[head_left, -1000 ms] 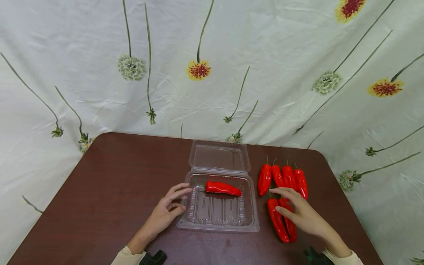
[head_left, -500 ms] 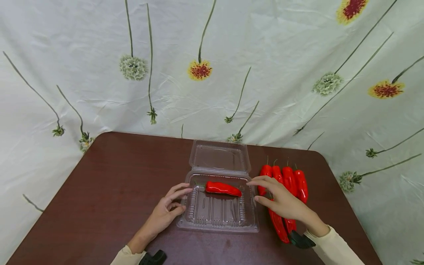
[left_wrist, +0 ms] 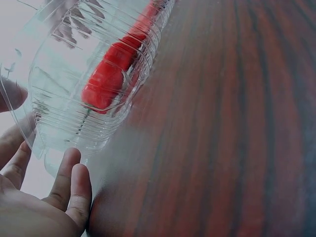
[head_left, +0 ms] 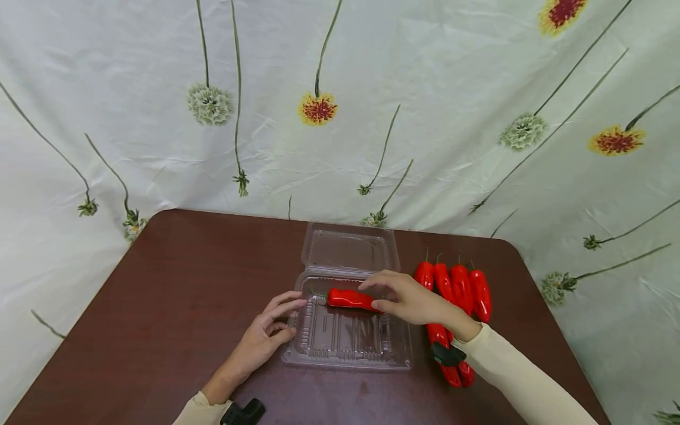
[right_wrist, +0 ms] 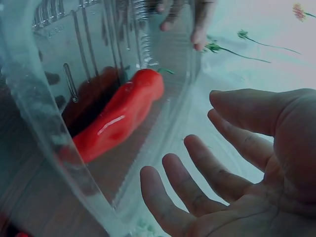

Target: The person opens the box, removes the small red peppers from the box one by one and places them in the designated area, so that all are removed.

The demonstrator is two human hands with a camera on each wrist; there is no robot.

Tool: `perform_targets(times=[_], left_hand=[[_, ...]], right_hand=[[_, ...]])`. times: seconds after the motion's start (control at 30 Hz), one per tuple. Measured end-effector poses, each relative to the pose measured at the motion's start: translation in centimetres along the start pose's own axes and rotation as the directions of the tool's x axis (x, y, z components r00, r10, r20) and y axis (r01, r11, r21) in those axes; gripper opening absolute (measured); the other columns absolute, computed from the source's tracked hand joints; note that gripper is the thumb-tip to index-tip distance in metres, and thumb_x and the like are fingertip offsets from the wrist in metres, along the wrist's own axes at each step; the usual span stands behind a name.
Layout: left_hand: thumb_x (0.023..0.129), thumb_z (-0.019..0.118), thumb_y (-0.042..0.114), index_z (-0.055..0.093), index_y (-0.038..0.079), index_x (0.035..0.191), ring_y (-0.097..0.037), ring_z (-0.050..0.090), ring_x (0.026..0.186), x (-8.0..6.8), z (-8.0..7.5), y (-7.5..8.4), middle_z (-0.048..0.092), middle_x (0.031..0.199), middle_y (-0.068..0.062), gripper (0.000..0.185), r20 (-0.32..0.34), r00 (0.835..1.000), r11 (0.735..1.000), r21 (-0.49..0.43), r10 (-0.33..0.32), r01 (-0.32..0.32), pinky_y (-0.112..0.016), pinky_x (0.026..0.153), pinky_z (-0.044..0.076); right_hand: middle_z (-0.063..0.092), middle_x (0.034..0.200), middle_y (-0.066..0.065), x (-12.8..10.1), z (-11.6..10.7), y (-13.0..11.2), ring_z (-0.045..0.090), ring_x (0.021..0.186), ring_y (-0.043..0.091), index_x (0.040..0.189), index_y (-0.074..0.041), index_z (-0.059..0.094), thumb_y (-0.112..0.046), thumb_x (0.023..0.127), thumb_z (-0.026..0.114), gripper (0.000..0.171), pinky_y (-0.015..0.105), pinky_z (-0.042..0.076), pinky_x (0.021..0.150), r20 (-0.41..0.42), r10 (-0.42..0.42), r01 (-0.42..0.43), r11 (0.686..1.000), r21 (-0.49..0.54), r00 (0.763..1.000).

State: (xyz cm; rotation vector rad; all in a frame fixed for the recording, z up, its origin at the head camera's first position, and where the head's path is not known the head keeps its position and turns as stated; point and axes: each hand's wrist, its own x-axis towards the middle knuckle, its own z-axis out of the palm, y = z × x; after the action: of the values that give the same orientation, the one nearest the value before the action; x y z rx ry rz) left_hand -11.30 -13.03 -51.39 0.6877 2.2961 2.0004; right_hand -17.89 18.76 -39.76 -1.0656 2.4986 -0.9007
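My left hand [head_left: 262,341] rests on the desk [head_left: 175,295] at the left edge of the clear box [head_left: 347,348], fingers loosely bent, fingertips [left_wrist: 69,163] touching its rim, gripping nothing. My right hand [head_left: 406,301] hovers over the box's right side, fingers relaxed and spread, empty; the right wrist view shows the palm free with the fingers [right_wrist: 197,168] just beside the box wall. One red pepper [head_left: 350,299] lies across the back of the box tray, stem end to the left, its right tip just under my right hand; I cannot tell if they touch. The box lid [head_left: 350,251] lies flat, hinged back behind the tray. A pile of red peppers [head_left: 462,289] sits on the desk just right of the box, some partly hidden under my right sleeve [head_left: 510,378]. A flowered cloth [head_left: 340,106] hangs behind the desk.
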Motion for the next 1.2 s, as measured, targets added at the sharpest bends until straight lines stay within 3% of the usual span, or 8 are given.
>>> perform_targets(times=[0.17, 0.37, 0.73, 1.2], left_hand=[[0.092, 0.060, -0.011, 0.053, -0.003, 0.140, -0.018, 0.050, 0.117, 0.1, 0.0, 0.1, 0.035, 0.151, -0.027, 0.050, -0.003, 1.000, 1.000, -0.002, 0.026, -0.026, -0.024, 0.084, 0.051], [0.091, 0.060, -0.011, 0.054, -0.003, 0.140, -0.016, 0.050, 0.116, 0.1, 0.0, 0.1, 0.036, 0.150, -0.027, 0.050, -0.009, 1.000, 1.000, 0.001, 0.030, -0.030, -0.024, 0.084, 0.051], [0.091, 0.060, -0.011, 0.054, -0.003, 0.140, -0.015, 0.049, 0.117, 0.1, 0.0, 0.1, 0.036, 0.152, -0.023, 0.050, -0.010, 1.000, 1.000, 0.004, 0.011, -0.011, -0.024, 0.084, 0.051], [0.093, 0.060, -0.009, 0.052, -0.002, 0.142, -0.013, 0.048, 0.120, 0.1, 0.0, 0.1, 0.034, 0.154, -0.023, 0.050, 0.002, 1.000, 1.000, 0.005, -0.003, 0.003, -0.025, 0.085, 0.051]], right_hand=[[0.062, 0.137, 0.007, 1.8, 0.7, 0.3, 0.055, 0.130, 0.027, 0.133, -0.011, 0.062, -0.010, 0.094, 0.068, 0.040, 0.049, 0.044, 0.108, 0.054, 0.000, 0.004, 0.997, -0.076, 0.999], [0.062, 0.135, 0.008, 3.1, 1.7, 0.3, 0.055, 0.128, 0.027, 0.130, -0.011, 0.064, -0.009, 0.094, 0.068, 0.037, 0.047, 0.044, 0.107, 0.101, -0.014, 0.028, 0.990, -0.136, 0.995], [0.058, 0.141, 0.014, 3.3, 2.8, 0.6, 0.051, 0.133, 0.033, 0.130, -0.012, 0.066, -0.007, 0.093, 0.069, 0.037, 0.049, 0.040, 0.110, 0.149, 0.026, 0.001, 0.983, -0.183, 0.988], [0.062, 0.134, 0.008, 3.7, 4.6, 0.3, 0.056, 0.121, 0.024, 0.135, -0.018, 0.063, -0.001, 0.088, 0.071, 0.050, 0.036, 0.047, 0.100, 0.246, 0.064, -0.014, 0.980, -0.198, 0.967]])
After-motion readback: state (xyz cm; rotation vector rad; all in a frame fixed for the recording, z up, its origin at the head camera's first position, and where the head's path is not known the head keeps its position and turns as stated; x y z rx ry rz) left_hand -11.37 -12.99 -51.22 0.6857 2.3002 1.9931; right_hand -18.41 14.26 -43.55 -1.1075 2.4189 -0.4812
